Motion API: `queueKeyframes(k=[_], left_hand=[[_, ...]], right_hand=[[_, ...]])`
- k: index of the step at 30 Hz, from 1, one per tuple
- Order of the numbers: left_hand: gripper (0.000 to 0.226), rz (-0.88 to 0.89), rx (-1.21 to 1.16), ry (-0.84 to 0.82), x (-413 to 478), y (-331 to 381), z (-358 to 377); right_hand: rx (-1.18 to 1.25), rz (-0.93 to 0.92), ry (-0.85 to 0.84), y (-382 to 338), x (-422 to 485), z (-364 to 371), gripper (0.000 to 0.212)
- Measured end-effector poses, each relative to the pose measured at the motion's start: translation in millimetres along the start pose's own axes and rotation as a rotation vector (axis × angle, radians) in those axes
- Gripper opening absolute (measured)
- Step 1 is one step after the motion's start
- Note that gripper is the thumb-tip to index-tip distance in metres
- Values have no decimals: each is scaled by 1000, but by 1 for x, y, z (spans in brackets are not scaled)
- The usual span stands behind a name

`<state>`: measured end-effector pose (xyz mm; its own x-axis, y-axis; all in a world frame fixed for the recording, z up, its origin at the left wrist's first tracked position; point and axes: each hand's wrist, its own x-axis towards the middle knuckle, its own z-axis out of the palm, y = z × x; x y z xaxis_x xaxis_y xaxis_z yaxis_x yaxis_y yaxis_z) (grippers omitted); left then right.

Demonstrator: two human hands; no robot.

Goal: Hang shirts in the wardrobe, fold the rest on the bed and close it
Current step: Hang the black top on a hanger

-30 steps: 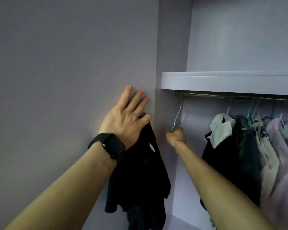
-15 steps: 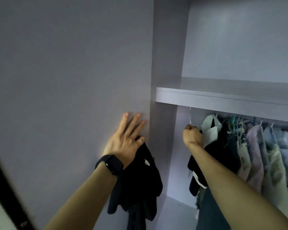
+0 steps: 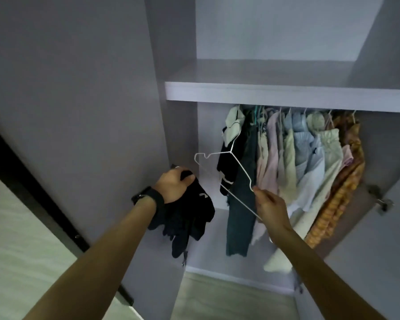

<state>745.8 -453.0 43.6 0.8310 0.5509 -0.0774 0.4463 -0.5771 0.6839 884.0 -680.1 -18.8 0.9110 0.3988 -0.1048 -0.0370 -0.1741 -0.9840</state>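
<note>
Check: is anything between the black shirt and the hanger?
Nothing visible. The left hand holds the black shirt, the right hand holds the bare hanger beside it, with only open air between them.

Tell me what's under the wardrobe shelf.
Under the shelf hangs a row of clothes, dark at the left, pale in the middle, orange at the right. The shelf's front edge hides the rail; only hanger hooks show.
</note>
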Motion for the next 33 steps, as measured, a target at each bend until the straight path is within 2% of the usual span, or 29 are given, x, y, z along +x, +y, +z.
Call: queueKeyframes(k=[4,7,9,11,14,16,18,21,24,26,28,29,31,33], left_hand=[[25,-27,-351,-65,-16,-4,47],[23,-79,-474,-116,-25,3,73],[17,-108,-526,-92,-27,6,85],[14,-118,-551,-60,-29,16,96],[15,-87,-531,-85,-33,33,108],[13,-67,-529,-100,-35,50,119],[12,-42,-518,-100,-36,63,127],[17,35,-363,-155,-38,77,134],[18,96,-201,-149,-40,96,143],[15,131,-171,-137,-40,107,147],[12,170,-135,-151,-40,113,145],[20,177,-116,-143,-38,120,140],[32,148,-85,-116,-36,128,127],[33,146,-38,-97,-34,140,111]], right_hand=[[145,-18,-27,30,-71,-35,52],[152,-38,-23,50,-98,-51,51],[186,-1,-57,60,-104,-61,50],[113,-23,-88,69,-103,-77,42],[-149,-72,-131,79,-101,-91,23],[-169,-38,-150,82,-98,-99,24],[-11,64,-161,79,-92,-108,28],[349,233,-161,57,-70,-127,30],[599,250,-206,23,-44,-150,40],[637,279,-136,3,-32,-159,42],[448,231,52,-15,-27,-166,39],[397,183,145,-26,-23,-172,37],[492,136,260,-41,-20,-179,43],[704,130,293,-57,-14,-183,49]])
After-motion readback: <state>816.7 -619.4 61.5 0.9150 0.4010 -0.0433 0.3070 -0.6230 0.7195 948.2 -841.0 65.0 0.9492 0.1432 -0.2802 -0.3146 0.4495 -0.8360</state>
